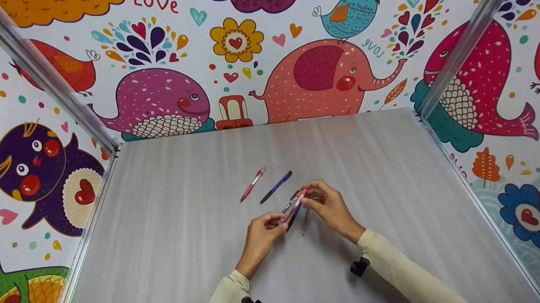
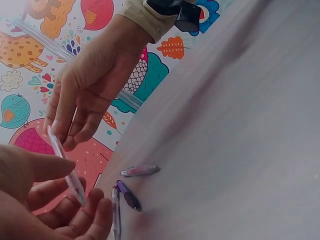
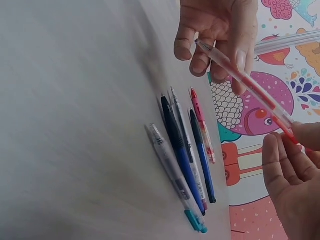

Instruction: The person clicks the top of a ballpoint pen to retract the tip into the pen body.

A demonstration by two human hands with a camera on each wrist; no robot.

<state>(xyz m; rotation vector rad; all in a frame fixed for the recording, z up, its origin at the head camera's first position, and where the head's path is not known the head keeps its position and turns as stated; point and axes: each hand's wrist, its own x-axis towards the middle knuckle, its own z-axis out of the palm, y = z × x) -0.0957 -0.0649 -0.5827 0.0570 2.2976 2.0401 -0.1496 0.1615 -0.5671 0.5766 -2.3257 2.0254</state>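
Note:
A slim clear pen with red parts (image 3: pixel 255 89) is held slanted above the table between both hands. My left hand (image 1: pixel 263 235) grips its lower end, the thumb lying over the barrel and the fingers curled beneath, as the left wrist view shows. My right hand (image 1: pixel 332 206) pinches the red end between thumb and fingertips. Below the held pen, in the right wrist view, lie a clear pen with a teal end (image 3: pixel 174 174), a thick black-and-blue pen (image 3: pixel 179 147) and a clear slim pen (image 3: pixel 189 142).
Farther back on the grey table (image 1: pixel 171 212) lie a blue pen with dark ends (image 1: pixel 275 187) and a pink pen (image 1: pixel 252 185), side by side at a slant. Metal rails and printed cartoon walls border the table at the back and both sides.

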